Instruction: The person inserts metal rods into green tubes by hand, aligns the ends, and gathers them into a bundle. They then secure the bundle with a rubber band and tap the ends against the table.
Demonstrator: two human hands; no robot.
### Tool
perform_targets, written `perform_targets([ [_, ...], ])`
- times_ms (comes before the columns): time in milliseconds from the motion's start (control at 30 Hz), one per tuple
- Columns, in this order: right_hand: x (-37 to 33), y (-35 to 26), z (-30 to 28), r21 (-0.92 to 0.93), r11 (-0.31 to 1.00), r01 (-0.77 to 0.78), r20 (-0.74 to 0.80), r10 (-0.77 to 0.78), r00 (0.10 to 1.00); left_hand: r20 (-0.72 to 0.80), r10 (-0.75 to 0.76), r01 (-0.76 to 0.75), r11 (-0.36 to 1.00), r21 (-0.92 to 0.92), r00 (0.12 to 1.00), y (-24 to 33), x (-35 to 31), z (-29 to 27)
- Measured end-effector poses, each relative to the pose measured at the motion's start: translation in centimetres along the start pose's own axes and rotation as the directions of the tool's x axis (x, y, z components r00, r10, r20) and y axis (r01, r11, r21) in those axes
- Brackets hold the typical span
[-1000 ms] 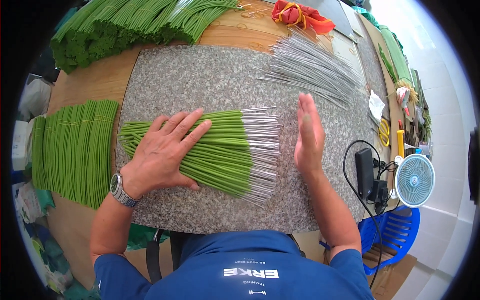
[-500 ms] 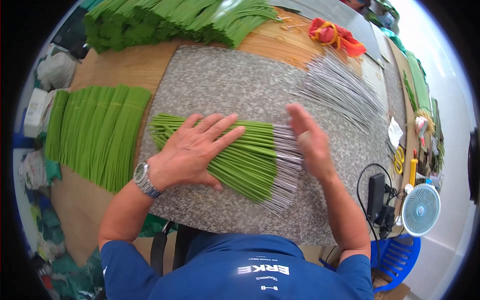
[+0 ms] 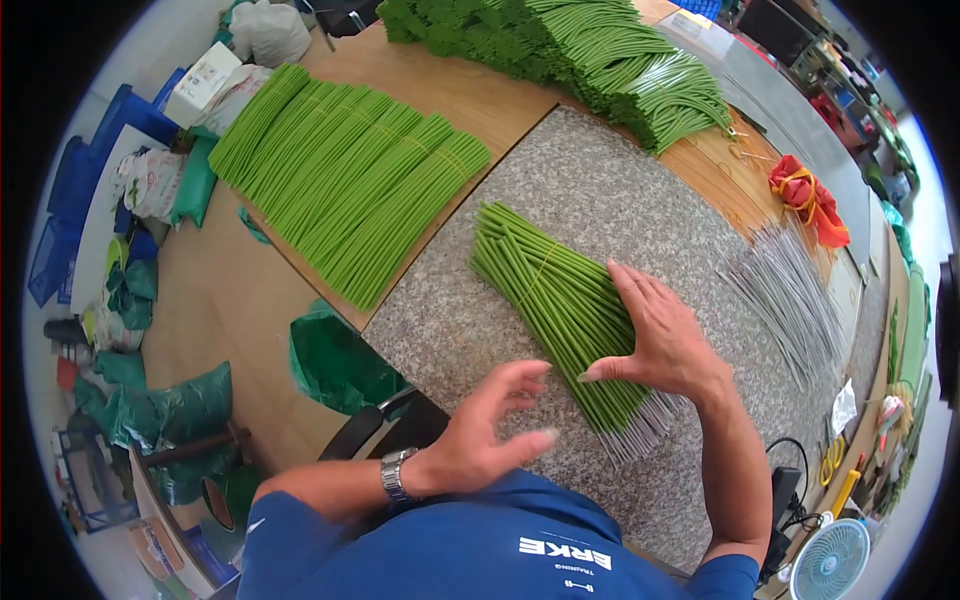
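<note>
A fanned bundle of green stems with bare silvery wire ends lies slantwise on a speckled grey board. A thin band crosses the stems near their far end. My right hand grasps the bundle near its wire ends, the thumb across the top and the fingers along the right side. Just left of the bundle, my left hand is in the air, its fingers curved and apart with nothing in them. A metal watch sits on that wrist.
Rows of banded green stems lie left of the board. A larger green pile sits at the back. Loose silvery wires lie at the right, near a red and orange cloth. Yellow scissors and a small fan are at the right edge.
My left hand has come off the bundle toward me, and my right hand has moved onto it. The view has turned left. The band now shows around the stems.
</note>
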State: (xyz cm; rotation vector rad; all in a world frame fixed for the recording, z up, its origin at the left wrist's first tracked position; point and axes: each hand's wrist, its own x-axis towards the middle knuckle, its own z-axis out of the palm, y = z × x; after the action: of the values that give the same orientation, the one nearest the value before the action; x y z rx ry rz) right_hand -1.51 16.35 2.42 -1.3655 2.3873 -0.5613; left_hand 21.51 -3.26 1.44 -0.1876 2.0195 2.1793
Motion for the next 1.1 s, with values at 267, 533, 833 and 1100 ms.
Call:
perform_targets([
  [267,-1.2,-1.6,2.4,0.101,0.989,-0.107,-0.062,0.114,0.992,-0.088,-0.237,0.087,0.637,-0.766,0.967,1.0,4.2,2.6],
  [533,-1.8,-2.3,1.4,0.372,0.911,-0.177,-0.007,0.194,0.981,-0.026,-0.191,0.080,0.526,-0.847,0.981,1.5,9.7,3.3],
  [833,-3.7,-3.1,2.3,0.380,0.923,-0.054,-0.241,0.156,0.958,-0.016,-0.092,0.045,0.624,-0.780,0.996,0.7,12.4,3.5],
  [1100,-9.2,-4.6,4.0,0.169,0.980,-0.109,-0.617,0.191,0.763,0.163,0.133,0.010,0.744,-0.669,0.978,3.9,13.1,7.2],
])
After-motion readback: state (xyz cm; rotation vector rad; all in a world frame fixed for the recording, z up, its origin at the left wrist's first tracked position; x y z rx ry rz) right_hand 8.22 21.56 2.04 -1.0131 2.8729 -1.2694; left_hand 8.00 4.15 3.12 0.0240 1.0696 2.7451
